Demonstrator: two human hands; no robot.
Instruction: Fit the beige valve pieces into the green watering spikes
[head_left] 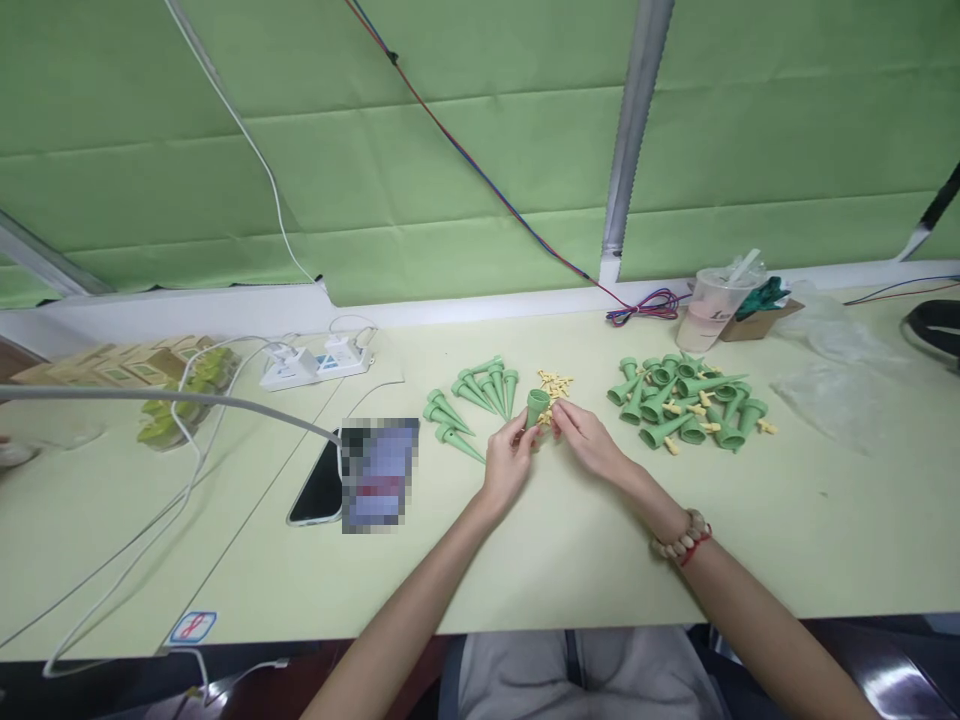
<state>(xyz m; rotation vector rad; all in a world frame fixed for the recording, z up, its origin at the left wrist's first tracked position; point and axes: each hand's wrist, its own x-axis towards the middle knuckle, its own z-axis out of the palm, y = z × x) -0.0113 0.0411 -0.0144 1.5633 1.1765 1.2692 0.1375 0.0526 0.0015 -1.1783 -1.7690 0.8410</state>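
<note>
The left hand (510,462) has its grip closed round 1 green cone (536,402), wide end up; the right hand (590,440) bunches its fingertips just beside it, and I cannot tell whether that grip pinches anything. Just behind, small yellow pieces (555,383) lie scattered on the worktop (570,560). Work looks partway: the jumbled heap (660,395) at right, cones mixed with yellow bits, may be the done share, and the fanned cones (495,378) at left, showing no yellow, the remainder, though I am unsure. The cones look like matte plastic, hollow-mouthed and tapering; the worktop is smooth and pale
</note>
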